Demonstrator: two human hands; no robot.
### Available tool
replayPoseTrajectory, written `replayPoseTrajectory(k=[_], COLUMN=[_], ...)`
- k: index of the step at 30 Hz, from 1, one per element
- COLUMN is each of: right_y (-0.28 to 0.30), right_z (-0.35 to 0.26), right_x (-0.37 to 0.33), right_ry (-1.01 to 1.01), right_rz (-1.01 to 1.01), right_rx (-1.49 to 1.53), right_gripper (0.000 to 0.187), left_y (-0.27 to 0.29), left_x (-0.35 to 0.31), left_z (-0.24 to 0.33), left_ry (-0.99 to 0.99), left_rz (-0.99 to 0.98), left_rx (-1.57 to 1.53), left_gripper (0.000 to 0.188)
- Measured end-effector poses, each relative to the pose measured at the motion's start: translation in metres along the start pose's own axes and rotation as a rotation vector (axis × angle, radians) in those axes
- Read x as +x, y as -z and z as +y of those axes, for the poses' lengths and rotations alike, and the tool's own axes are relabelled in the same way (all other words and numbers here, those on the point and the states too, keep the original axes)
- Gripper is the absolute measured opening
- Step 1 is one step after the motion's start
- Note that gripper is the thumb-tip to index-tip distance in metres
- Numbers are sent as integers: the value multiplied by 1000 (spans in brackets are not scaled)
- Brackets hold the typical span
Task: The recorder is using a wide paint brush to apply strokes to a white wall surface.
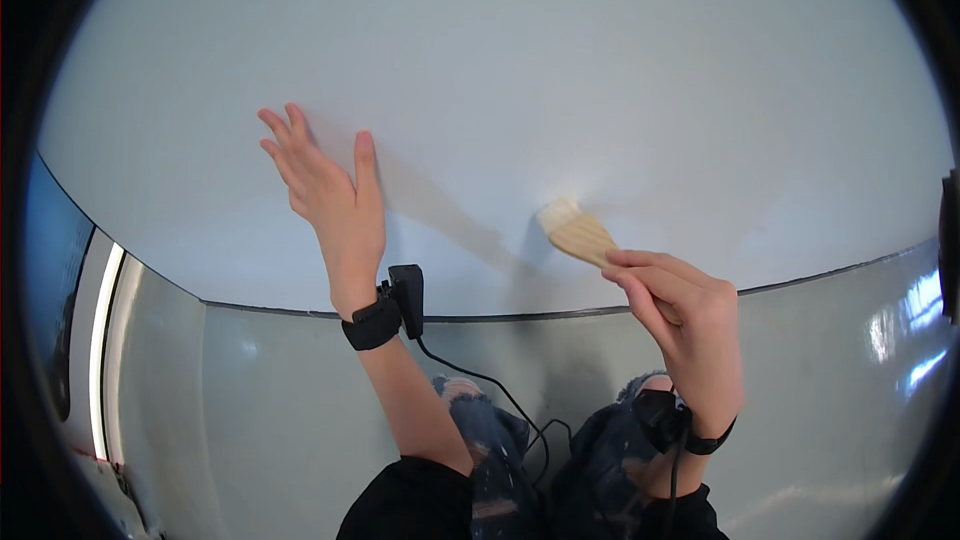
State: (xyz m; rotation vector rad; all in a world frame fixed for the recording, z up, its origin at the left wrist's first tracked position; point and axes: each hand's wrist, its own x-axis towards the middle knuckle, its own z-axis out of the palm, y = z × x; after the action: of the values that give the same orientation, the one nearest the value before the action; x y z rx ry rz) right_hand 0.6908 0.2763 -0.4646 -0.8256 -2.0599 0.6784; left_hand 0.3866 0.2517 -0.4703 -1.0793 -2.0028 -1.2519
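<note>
Right of centre in the frame sits a flat brush (580, 233), pale bristles (557, 211), light wooden handle (588, 239), over the white tabletop (600, 70). Right hand (690, 310) grips the handle end, thumb and fingers pinched together, rest of the fingers curled in. Brush lies to the upper left of that hand; long axis runs diagonally, handle end at lower right, bristles at upper left, aimed toward the left half of the frame. Right hand is clearly the nearer one, in contact; left hand (335, 190) is well apart, left of centre, holding nothing, fingers spread and pointing to the upper left, thumb up. Both hands are over the near part of the tabletop. Can't tell whether bristles or left hand actually touch the surface; shadows (440, 205) fall between hand and brush. Black straps on both wrists, left strap (371, 325) and right strap (712, 437), with a small black box (407, 300) and a cable (465, 370) at the left one. Below the tabletop's dark edge (480, 318): ripped jeans (495, 445), grey floor (290, 390). Bright light strip (103, 350) at lower left.
</note>
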Motion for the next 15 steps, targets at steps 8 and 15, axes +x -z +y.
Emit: replayPoseTrajectory(k=[8,15], right_y=[24,26], right_z=[3,19], right_x=[0,21], right_ry=[315,544], right_rz=[419,701], right_rx=[359,226], right_gripper=[14,19], left_y=[-3,-5], left_x=[-4,-6], left_z=[-2,-3], left_ry=[-33,-27], left_rz=[-3,-9], left_rx=[28,23], left_gripper=[79,79])
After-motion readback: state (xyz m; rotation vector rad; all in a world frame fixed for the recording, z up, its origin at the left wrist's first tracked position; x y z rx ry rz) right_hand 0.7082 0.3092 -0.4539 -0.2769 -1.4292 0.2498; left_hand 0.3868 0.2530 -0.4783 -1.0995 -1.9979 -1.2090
